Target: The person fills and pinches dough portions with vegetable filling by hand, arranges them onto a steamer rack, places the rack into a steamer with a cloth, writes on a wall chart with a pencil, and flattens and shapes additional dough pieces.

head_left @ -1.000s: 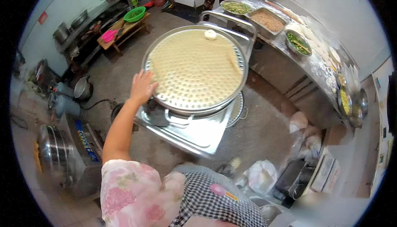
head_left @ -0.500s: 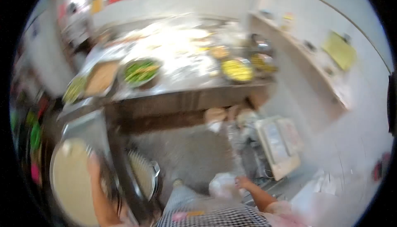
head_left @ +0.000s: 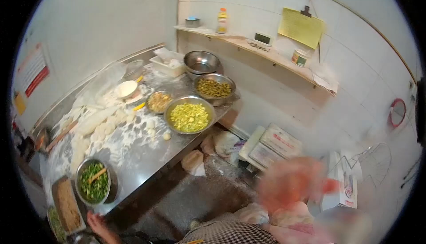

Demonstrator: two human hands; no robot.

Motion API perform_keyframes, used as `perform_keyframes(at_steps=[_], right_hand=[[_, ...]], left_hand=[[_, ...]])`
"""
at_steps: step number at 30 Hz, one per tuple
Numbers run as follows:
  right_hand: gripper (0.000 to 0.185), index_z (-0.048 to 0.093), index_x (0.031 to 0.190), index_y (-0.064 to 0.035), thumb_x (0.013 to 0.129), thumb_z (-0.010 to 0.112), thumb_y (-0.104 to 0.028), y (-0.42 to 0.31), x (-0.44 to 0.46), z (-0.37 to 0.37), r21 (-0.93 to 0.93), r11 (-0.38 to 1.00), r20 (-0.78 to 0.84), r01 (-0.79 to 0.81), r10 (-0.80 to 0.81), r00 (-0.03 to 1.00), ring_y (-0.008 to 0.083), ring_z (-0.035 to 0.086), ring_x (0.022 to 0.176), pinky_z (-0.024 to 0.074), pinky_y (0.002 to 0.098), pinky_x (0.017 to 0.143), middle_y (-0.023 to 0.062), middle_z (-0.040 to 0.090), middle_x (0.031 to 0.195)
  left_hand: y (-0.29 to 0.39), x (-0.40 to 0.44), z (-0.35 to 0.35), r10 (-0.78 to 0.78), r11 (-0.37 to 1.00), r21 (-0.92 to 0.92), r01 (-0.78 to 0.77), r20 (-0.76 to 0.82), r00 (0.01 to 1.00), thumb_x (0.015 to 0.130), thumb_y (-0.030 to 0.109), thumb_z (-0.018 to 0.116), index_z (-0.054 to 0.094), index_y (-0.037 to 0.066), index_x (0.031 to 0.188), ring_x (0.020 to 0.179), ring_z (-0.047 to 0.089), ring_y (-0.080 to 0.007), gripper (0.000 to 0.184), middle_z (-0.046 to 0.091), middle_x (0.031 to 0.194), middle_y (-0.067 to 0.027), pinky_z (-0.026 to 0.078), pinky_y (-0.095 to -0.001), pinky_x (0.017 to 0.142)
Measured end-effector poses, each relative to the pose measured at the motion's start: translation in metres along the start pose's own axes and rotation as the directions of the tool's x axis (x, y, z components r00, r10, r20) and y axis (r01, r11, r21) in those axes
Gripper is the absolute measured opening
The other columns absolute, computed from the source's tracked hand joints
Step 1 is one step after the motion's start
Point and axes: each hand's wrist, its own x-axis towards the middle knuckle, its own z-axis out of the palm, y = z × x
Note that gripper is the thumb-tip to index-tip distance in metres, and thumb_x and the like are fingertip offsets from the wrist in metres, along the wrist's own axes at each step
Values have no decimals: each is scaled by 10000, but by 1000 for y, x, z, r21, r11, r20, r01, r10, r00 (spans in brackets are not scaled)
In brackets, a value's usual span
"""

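Note:
My left hand [head_left: 96, 222] is low at the left, beside the front edge of the steel table, with its fingers apart and nothing held. Just above it sits a bowl of chopped greens [head_left: 94, 186] with a wooden utensil in it. A tray of brown filling [head_left: 68, 205] lies to its left. My right hand [head_left: 290, 184] is a reddish blur at the lower right, above the pink sleeve; its fingers cannot be made out. Farther along the table are a bowl of yellow-green filling [head_left: 189, 116] and floured dough pieces [head_left: 104, 128].
Another filling bowl [head_left: 214, 87] and a metal bowl [head_left: 201, 62] stand at the table's far corner. A wall shelf [head_left: 248, 45] holds a bottle and a jar. Boxes [head_left: 277, 142], bags [head_left: 193, 162] and a wire strainer [head_left: 372, 164] are at the right and below.
The view has swung right, so the large round pan has left it. My left hand is now beside the greens bowl. My right hand has come up, blurred.

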Motion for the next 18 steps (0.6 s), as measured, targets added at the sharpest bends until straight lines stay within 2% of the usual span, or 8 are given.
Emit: perform_keyframes(at_steps=[2,3,6,9,12,15,16,18], right_hand=[[244,596,923,-63,866,529,-290,-20,34,17,38,963,239,267,-269,933,261,598,857,491,443,702,128,634,880],[153,593,980,-64,852,548,-135,-31,49,17,-35,963,354,267,-238,904,225,594,951,507,398,737,93,648,938],[147,604,969,-57,850,555,-126,-62,66,-11,-184,970,502,160,-47,864,270,586,1001,475,440,856,127,645,996],[248,563,1108,-70,897,529,-195,-96,62,-65,-142,990,761,25,92,643,338,539,1093,410,434,972,136,589,1144],[263,594,813,-92,918,478,-303,-130,41,-112,-201,971,620,128,25,784,286,558,487,503,430,463,105,598,662],[193,581,914,-25,887,510,-202,-193,30,-196,-782,606,-14,147,-252,968,247,556,556,474,367,508,114,593,708],[183,573,944,-2,875,522,-164,-213,38,-237,-930,364,-214,-50,-427,878,227,562,601,464,341,537,116,600,746],[225,570,994,32,858,556,-147,-266,72,-326,-821,-98,-383,-562,-636,670,170,576,662,458,289,564,120,611,799]], left_hand=[[22,-45,94,-138,986,-71,153,183,973,905,285,511,467,63,1229,737,518,-142,395,566,865,-39,425,-267,667],[14,-58,126,-148,980,-91,176,258,955,905,292,521,462,63,1211,672,504,-124,387,548,823,-32,410,-250,601],[4,-92,198,-265,936,-84,343,476,838,912,263,513,472,56,1182,640,489,-88,342,528,813,-26,401,-219,537],[-50,-94,237,-335,916,11,402,574,747,912,265,508,463,53,1202,708,538,-126,362,568,896,-51,433,-245,577],[-39,-114,291,-317,923,1,385,568,760,888,178,524,476,40,1192,780,541,-194,337,521,733,-54,458,-297,661],[-87,-92,328,-271,962,88,260,442,855,907,183,506,462,35,1221,779,546,-216,351,546,786,-99,481,-326,704],[-99,-90,343,-124,977,203,63,301,946,911,184,494,486,10,1192,792,564,-254,330,573,826,-140,485,-355,718],[-109,-91,371,241,823,491,-285,153,958,919,189,469,539,-38,1116,824,588,-332,308,609,898,-215,484,-411,735]])
